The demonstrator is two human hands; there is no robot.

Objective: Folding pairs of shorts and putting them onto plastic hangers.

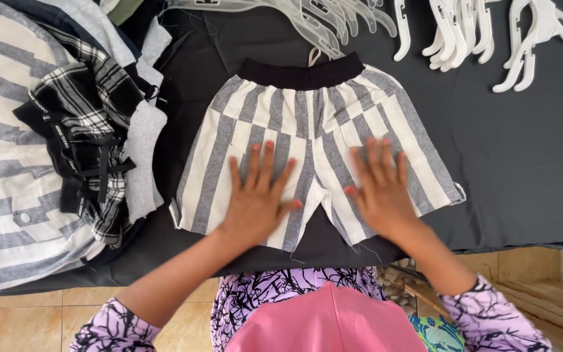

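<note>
A pair of grey-and-white striped shorts (307, 124) with a black waistband lies flat on a dark grey table cover (522, 156), waistband away from me. My left hand (259, 195) rests flat on the left leg of the shorts, fingers spread. On the right leg my right hand (379, 186) lies flat too, fingers apart. Neither hand grips anything.
A pile of striped and plaid clothes (47, 143) fills the left side of the table. White plastic hangers (464, 29) lie along the far edge. The near table edge runs just below the shorts, with tiled floor (21, 319) and wooden slats (548, 300) beyond.
</note>
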